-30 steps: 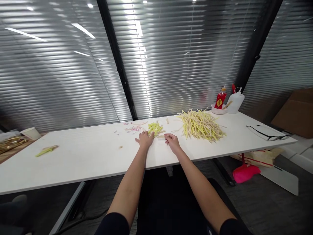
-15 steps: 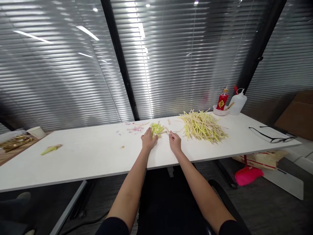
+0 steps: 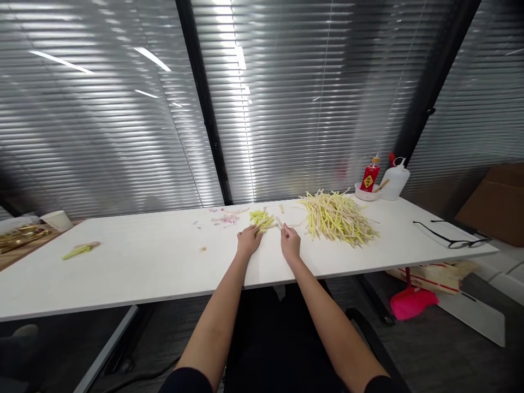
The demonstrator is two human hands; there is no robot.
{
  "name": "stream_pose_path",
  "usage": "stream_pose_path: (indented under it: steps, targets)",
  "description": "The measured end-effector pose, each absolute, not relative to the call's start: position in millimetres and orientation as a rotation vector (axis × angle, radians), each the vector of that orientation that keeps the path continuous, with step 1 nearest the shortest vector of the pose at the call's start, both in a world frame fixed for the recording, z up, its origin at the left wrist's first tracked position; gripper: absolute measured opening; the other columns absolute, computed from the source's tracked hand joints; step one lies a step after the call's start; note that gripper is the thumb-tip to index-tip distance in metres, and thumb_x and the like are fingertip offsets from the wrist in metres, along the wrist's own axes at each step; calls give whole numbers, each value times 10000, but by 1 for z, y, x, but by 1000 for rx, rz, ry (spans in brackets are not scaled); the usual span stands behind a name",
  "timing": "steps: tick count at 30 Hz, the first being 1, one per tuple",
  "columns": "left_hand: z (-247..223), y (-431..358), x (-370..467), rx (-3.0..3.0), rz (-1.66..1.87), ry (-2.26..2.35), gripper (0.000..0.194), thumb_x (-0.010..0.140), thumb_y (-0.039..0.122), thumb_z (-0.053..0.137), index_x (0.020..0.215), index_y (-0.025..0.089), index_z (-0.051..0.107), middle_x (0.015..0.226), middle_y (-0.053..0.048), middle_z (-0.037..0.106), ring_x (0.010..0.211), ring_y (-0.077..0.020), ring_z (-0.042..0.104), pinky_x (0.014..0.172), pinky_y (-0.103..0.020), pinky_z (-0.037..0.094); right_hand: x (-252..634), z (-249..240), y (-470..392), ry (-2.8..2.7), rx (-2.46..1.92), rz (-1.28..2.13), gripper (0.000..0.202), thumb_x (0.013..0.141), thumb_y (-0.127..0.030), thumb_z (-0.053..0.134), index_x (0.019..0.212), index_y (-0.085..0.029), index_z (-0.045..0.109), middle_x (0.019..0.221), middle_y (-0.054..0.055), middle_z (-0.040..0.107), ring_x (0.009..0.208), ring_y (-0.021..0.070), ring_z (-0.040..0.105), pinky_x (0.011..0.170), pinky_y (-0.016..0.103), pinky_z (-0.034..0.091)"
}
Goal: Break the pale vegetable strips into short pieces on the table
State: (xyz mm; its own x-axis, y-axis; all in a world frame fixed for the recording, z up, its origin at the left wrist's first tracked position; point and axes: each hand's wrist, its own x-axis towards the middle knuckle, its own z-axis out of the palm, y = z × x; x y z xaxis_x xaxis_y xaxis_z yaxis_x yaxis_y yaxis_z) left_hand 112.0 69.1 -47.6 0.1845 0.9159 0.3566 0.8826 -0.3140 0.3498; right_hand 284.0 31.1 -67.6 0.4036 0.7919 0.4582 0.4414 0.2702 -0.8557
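My left hand (image 3: 248, 239) rests on the white table (image 3: 155, 267) at the near edge of a small pile of yellow-green stalks (image 3: 261, 218). Its fingertips touch a pale stalk there, and whether they grip it is too small to tell. My right hand (image 3: 290, 242) is closed on a short pale stalk (image 3: 279, 222), just right of the small pile. Farther right lies a large heap of long pale and yellow-green stalks (image 3: 338, 215). Small pink and purple rubber bands (image 3: 227, 219) are scattered behind and left of my left hand.
A stalk bundle (image 3: 81, 250) lies at the far left. Near the back right corner are a bowl (image 3: 365, 194) with a red-labelled bottle (image 3: 369, 176) and a white squeeze bottle (image 3: 395, 181). Black-framed glasses (image 3: 458, 243) lie at the right edge.
The fingers of my left hand have drawn back from on top of the small pile to its near edge. My right hand still holds the pale stalk. The view has shifted slightly.
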Motion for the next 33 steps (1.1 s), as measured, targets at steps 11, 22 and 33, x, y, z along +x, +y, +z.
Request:
stream_pose_path:
  steps: [11, 22, 33]
  targets:
    - [-54, 76, 104, 2246, 1377, 1591, 233, 886, 260, 437, 903, 158, 646, 964, -110, 622, 915, -212, 582, 849, -348, 473, 282, -68, 30, -1187, -1375, 367, 451, 892, -367, 416, 1193, -115, 637, 1034, 129, 665, 827, 198, 600, 783, 313, 456]
    - [-54, 78, 102, 1994, 1773, 1638, 228, 912, 265, 395, 988, 174, 590, 1074, -133, 569, 1099, -247, 513, 977, -413, 418, 280, -69, 37, -1160, -1388, 392, 455, 890, -383, 419, 1198, -129, 635, 1062, 120, 660, 787, 181, 599, 764, 302, 457]
    - [-46, 72, 100, 1936, 1661, 1705, 230, 922, 237, 345, 979, 188, 562, 1028, -104, 581, 1010, -205, 541, 878, -346, 467, 270, -72, 54, -1497, -1419, 332, 565, 803, -259, 528, 1363, -208, 473, 1055, 81, 617, 766, 165, 567, 808, 311, 457]
